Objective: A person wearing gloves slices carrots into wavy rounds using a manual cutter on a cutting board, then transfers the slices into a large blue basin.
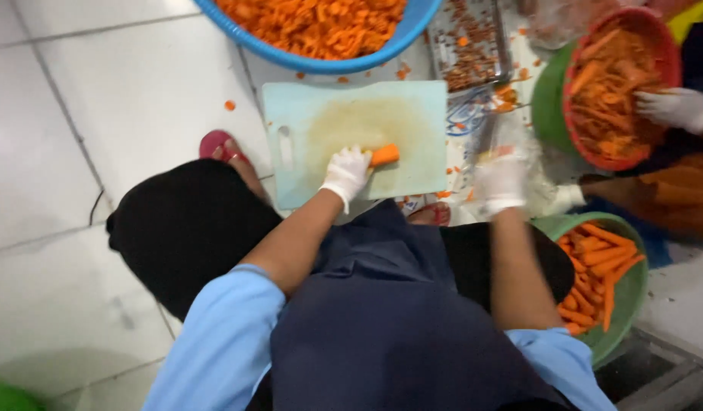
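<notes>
My left hand point(345, 172), in a white glove, grips a short orange carrot piece point(383, 154) on a pale blue cutting board point(321, 106) that lies on the floor. My right hand point(502, 180), also gloved, is blurred and hovers to the right of the board above the floor; it seems to hold a knife point(486, 137), whose blade is hard to make out. Both forearms reach forward over my dark apron.
A blue basin point(412, 30) of cut carrot sits beyond the board. A green bowl point(629, 293) of whole carrots is at my right. Another person's gloved hand point(677, 108) rests in a red basin point(664, 46) of carrot peelings. White floor tiles spread to the left.
</notes>
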